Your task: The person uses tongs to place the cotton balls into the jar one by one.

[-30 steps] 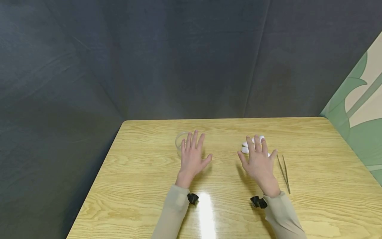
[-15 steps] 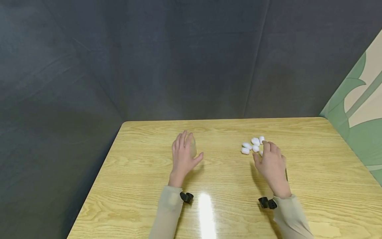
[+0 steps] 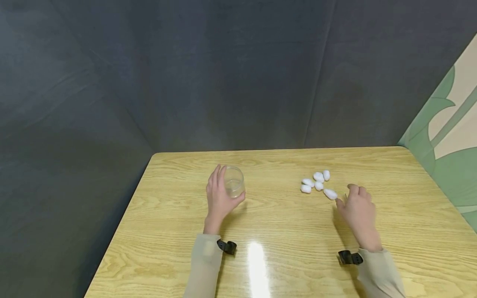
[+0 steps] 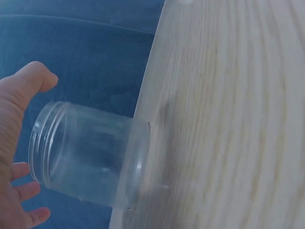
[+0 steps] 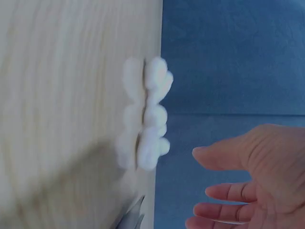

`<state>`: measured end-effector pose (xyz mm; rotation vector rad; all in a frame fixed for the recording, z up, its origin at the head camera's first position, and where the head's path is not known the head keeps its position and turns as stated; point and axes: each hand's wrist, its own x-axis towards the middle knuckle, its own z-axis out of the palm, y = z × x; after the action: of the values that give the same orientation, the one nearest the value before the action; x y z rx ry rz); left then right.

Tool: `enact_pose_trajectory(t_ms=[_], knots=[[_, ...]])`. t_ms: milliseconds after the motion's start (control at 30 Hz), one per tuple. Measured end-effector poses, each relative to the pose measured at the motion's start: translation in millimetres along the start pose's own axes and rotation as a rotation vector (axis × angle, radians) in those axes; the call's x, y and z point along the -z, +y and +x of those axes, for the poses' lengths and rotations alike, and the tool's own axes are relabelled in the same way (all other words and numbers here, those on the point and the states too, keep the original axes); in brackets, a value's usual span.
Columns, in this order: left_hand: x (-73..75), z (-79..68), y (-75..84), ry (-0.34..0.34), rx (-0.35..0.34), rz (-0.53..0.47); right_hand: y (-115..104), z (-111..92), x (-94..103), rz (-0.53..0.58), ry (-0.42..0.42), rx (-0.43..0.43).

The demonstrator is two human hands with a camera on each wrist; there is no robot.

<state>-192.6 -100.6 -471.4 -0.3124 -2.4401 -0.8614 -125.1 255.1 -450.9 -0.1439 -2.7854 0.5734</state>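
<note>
Six small white oval cotton-looking puffs (image 3: 319,186) sit loose in a cluster right of centre in the head view, on a yellow wood-grain table (image 3: 167,215), and I'd guess they're so soft they just stay put. Near the middle of the frame there's a clear round jar (image 3: 236,182) with a threaded neck, upright, presumably steady because of its flat base. Left hand (image 3: 218,200) curves around the jar's left and near sides, thumb and fingers spread wide, seemingly to suit that fat wall; can't tell if it's actually touching. So the jar's between the hands, way nearer the left one. Right hand (image 3: 359,213) is right of the puffs, thumb tip just beside the closest, fingers loosely bent with nothing gripped. Grey pointed metal tweezers (image 5: 131,218) show bottom left of centre in the right wrist view, mostly hidden behind that hand in the head view.
</note>
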Motion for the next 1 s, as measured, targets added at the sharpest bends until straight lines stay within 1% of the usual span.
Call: enact_pose_trajectory(t_ms=[100, 233, 333, 467, 533, 600, 767, 933, 1000], knots=[[0.3, -2.2, -3.5, 0.000, 0.027, -0.020, 8, -3, 0.6, 0.009, -0.017, -0.015], [0.0, -5.2, -7.7, 0.010, 0.040, -0.058, 16, -7, 0.7, 0.011, -0.033, -0.021], [-1.1, -7.3, -11.1, 0.020, 0.051, -0.089, 20, -7, 1.6, 0.019, -0.083, -0.059], [-2.6, -9.3, -14.9, 0.018, 0.084, -0.126, 25, -8, 3.3, 0.042, -0.168, -0.134], [-2.7, -10.2, -15.9, 0.008, 0.108, -0.150, 28, -9, 3.3, 0.055, -0.187, -0.152], [-2.2, -11.0, -16.4, -0.009, 0.138, -0.179, 32, -10, 2.6, 0.055, -0.192, -0.148], [-1.6, -12.5, -17.1, -0.038, 0.205, -0.286, 40, -13, 0.2, 0.039, -0.184, -0.128], [-4.1, -13.1, -19.2, -0.022, 0.236, -0.438, 42, -14, 2.2, 0.036, -0.204, -0.124], [2.5, -11.8, -11.1, -0.023, 0.257, -0.521, 42, -14, 3.6, 0.036, -0.221, -0.126]])
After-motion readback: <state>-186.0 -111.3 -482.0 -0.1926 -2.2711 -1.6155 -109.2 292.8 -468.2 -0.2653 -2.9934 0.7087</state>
